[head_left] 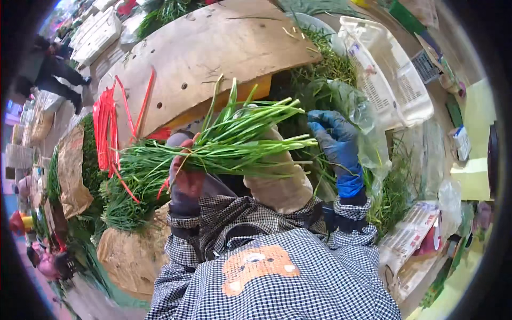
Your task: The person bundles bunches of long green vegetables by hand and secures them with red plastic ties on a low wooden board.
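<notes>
A bunch of long green chives point(229, 152) lies across my left hand point(188, 180), whose fingers are wrapped round it from below. The pale cut ends fan out to the right, while the leafy tips hang to the left. My right hand point(333, 136), in a blue glove, is just right of the cut ends and apart from most of them. Its fingers are bent in toward the thumb; anything pinched between them is too small to make out. Red ties point(106, 120) hang from the board's edge, left of the bunch.
A wooden board point(213, 48) with holes spans the space ahead. White plastic crates point(386, 74) stand at the right, beside loose greens point(333, 58) and clear plastic point(368, 138). Bundled greens point(125, 205) rest on brown sacking point(133, 253) at the left. A person point(53, 69) stands far left.
</notes>
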Tool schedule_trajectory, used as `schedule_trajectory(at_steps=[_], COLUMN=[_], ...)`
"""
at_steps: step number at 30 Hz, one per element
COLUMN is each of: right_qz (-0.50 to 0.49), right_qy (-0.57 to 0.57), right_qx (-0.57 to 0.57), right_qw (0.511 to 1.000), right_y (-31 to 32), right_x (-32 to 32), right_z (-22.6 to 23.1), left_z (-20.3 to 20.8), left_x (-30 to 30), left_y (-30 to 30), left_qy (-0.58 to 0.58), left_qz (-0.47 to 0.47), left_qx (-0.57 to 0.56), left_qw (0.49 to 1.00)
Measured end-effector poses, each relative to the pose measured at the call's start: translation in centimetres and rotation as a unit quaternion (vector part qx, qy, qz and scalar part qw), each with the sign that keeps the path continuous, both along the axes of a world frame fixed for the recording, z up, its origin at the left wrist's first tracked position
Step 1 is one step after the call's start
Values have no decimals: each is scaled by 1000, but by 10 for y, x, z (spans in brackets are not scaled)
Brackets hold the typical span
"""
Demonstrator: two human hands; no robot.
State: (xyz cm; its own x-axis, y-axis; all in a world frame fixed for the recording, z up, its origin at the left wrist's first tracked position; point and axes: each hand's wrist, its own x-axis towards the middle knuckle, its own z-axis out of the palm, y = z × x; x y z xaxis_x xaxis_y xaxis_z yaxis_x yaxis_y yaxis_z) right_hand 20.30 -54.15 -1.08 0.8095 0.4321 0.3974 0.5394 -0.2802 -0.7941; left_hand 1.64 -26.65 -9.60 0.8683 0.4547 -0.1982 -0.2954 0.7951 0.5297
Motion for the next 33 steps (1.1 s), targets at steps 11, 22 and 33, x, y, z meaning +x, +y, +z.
schedule_trajectory(at_steps=[11, 22, 33], right_qz=[259, 373, 179], right_qy=[-102, 21, 318], right_qx=[99, 49, 301], right_qw=[955, 926, 881], right_y=[152, 157, 133], right_x=[15, -30, 47], right_z=[29, 38, 56], left_z=[76, 155, 167], left_x=[33, 70, 80], left_y=[-17, 14, 20], left_qy=[-138, -80, -10], left_qz=[-86, 28, 33], left_qx=[9, 205, 338], left_qw=[987, 975, 941])
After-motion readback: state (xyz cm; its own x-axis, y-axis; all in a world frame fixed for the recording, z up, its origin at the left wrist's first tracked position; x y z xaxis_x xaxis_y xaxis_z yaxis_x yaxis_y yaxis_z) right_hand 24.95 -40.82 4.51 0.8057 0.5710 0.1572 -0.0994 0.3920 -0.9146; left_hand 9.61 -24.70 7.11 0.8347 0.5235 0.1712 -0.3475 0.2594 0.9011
